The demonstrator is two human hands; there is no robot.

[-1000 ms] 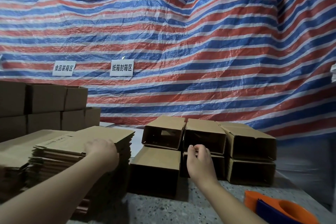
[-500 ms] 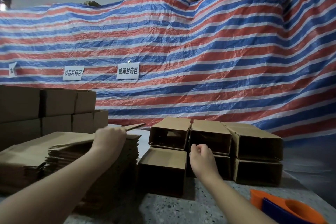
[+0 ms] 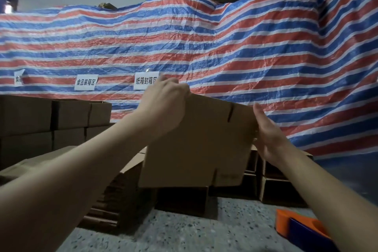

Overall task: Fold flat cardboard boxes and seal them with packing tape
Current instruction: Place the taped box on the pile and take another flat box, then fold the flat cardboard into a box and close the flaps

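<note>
Cardboard, in the form of one flat box blank (image 3: 196, 145), is held upright in the air in the head view, in front of the person and above the speckled table (image 3: 184, 235). It is kept off the surface, probably so that it can be pushed open into a tube without catching on anything below.

The blank is gripped at its upper left corner by the left hand (image 3: 163, 104), whose fingers are curled over the top edge and pinch it. The right hand (image 3: 268, 135) is laid against the blank's right edge with fingers nearly straight and spread; whether the thumb is hooked behind the card cannot be told. That flat contact looks suited to pressing the side inward while the left hand anchors the opposite corner. A dark slot (image 3: 230, 113) near the top marks where one flap begins, and a notch is seen along the bottom edge.

The stack of flat blanks (image 3: 114, 196) lies low on the left, within easy reach of the left arm, presumably as the supply. Folded open boxes (image 3: 282, 190) are stacked beyond the blank, largely hidden by it, their mouths facing the person. More brown boxes (image 3: 51, 116) are piled at the far left against the striped tarpaulin (image 3: 245, 47), which carries two white paper signs (image 3: 86, 82). An orange and blue tape dispenser (image 3: 300, 229) rests at the lower right, beside the right forearm, untouched; sealing is judged not yet begun for this blank.
</note>
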